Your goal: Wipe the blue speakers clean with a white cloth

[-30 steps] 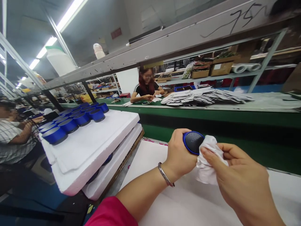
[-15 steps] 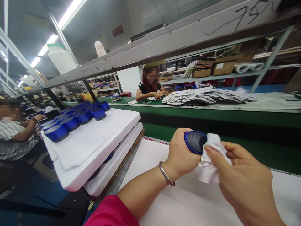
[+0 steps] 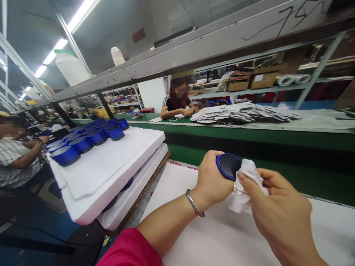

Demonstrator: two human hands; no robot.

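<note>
Blue-rimmed round speaker [image 3: 227, 166] sat clamped in the left hand [image 3: 213, 178], its dark grille facing right toward the near right hand [image 3: 279, 211], which pinched a white cloth [image 3: 244, 192] against it, hands together.

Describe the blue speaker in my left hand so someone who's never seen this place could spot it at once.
Beside the green conveyor, a white foam sheet carries rows of blue speakers. The speaker you want isn't among them: it's alone in the left hand, dark mesh face showing, a white cloth from the right hand against its edge.
</note>
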